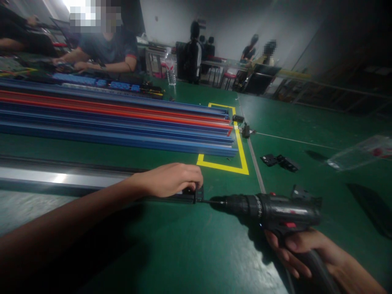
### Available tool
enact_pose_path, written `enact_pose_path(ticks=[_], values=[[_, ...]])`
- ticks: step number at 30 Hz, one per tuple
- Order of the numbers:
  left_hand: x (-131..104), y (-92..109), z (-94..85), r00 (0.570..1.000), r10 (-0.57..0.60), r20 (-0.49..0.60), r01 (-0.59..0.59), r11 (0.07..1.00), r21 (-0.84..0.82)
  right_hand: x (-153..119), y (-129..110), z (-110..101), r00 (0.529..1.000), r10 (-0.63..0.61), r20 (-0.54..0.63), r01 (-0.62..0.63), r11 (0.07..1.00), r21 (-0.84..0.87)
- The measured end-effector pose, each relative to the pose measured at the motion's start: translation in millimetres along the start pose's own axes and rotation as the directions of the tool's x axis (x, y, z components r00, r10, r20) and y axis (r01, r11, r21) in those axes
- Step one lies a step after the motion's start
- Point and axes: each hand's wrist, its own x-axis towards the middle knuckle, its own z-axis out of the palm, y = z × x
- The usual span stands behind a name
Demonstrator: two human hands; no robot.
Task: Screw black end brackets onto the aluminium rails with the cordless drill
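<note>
My right hand (301, 249) is wrapped around the handle of a black cordless drill (275, 208), which lies level and points left. Its long thin bit (211, 201) reaches the black end cap (199, 193) of a long metal profile (70, 177). Over that end, my left hand (174, 179) has its fingers curled and closed on the end cap; the fingertips are partly hidden. The profile lies along the near side of the green table and runs out of view on the left.
Blue and orange profiles (122, 122) lie beyond my left hand, ending inside a yellow tape outline (245, 159). Small black parts (280, 161) and a plastic bottle (361, 153) lie to the right. Another bottle (170, 69) stands farther back. A co-worker (107, 53) sits across the table.
</note>
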Motion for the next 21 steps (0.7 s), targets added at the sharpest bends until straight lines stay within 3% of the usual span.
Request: enact_pose_path(ticks=[21], values=[[-0.2,-0.6,0.4,1.0,0.013,-0.018,-0.013,1.0,-0.004,0.2,-1.7,-0.1,1.0,0.025,0.007,-0.025,1.0,0.011]])
